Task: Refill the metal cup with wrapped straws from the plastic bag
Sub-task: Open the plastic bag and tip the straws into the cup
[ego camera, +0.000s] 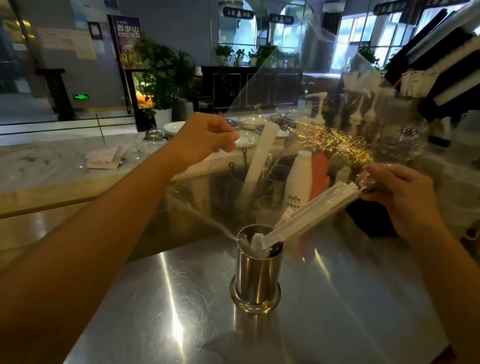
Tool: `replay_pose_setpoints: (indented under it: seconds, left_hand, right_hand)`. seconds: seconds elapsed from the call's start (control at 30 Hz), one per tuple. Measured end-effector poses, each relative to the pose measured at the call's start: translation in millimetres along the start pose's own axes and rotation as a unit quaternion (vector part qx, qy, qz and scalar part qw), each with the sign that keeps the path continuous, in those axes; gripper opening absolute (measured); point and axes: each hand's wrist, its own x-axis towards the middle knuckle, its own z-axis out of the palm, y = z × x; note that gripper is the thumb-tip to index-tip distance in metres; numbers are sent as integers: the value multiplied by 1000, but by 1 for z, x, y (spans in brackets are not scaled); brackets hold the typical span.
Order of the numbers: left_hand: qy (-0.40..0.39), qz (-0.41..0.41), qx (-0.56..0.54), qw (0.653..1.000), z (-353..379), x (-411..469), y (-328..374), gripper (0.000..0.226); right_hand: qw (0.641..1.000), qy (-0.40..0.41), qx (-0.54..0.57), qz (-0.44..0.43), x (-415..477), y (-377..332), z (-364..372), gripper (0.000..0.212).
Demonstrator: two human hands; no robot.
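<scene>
A shiny cylindrical metal cup (256, 278) stands on the brushed steel desk (337, 314). White paper-wrapped straws (313, 211) slant down into its mouth from the right. The right hand (401, 197), arm bent, pinches the crinkled end of the clear plastic bag (335, 123) at their upper ends. Farther off, the left hand (205, 140), arm outstretched, pinches the bag's raised edge.

Bottom ends of the wrapped straws (315, 211) vanish inside the metal cup (257, 273), so no telling how deep they sit. The plastic bag (333, 148) is see-through and its edges mostly get lost. The right hand (401, 197) grip is partly tucked behind crinkled film, and the left hand (205, 140) fingertips curl out of sight. The white bottle (298, 177) label is too small to read, and the poster (128, 31) is a blur.
</scene>
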Motion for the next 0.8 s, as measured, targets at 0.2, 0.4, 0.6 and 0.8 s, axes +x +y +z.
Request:
replay_pose_setpoints:
  seconds: [0.2, 0.4, 0.6, 0.8]
  left_hand:
    - [20, 11, -2, 1000, 1, 1, 4, 7]
    - [28, 5, -5, 1000, -4, -2, 1, 10]
    - [45, -8, -3, 999, -13, -5, -8, 7]
    - [51, -40, 10, 998, -11, -14, -23, 8]
  right_hand:
    - [1000, -12, -9, -7, 6, -5, -4, 9]
    - [1000, -17, -14, -8, 8, -6, 4, 9]
    - [1000, -12, -1, -13, 13, -9, 14, 10]
    - [998, -54, -34, 29, 12, 7, 24, 12]
